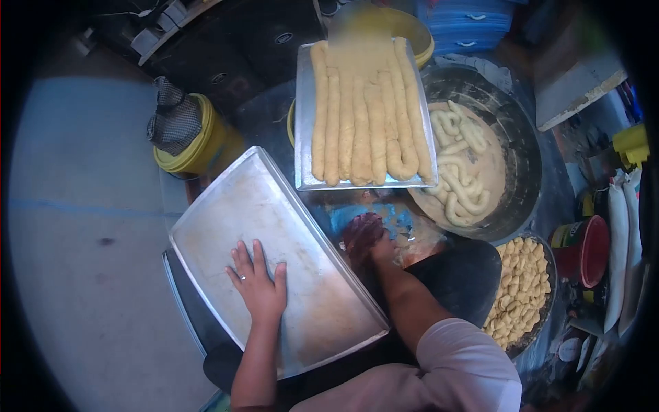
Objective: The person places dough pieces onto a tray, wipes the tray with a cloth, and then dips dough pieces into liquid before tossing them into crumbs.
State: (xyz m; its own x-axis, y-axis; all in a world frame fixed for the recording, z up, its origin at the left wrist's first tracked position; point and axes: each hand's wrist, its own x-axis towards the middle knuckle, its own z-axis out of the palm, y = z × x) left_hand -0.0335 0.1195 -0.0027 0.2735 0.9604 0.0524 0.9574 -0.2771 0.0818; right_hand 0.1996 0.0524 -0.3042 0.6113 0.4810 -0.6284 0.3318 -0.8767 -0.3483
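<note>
My left hand [259, 285] lies flat with fingers spread on a bare metal baking tray [309, 302], which is tilted across my lap. A ring shows on one finger. Low between the trays, my right hand [383, 248] grips a dark red cloth [364, 233]; its fingertips are partly hidden. Under the cloth is a crumpled blue plastic sheet [340, 218]. Just beyond, a second metal tray [303, 180] holds several long ropes of yellowish dough [360, 130] side by side. Its far end is blurred.
On the right, a large dark basin [525, 158] contains pale dough ropes [460, 185] on flour. Nearer me is a round pan of small dough pieces [518, 288], with a red bucket [583, 250] beside it. A yellow bucket [199, 141] with checked cloth [175, 117] stands left.
</note>
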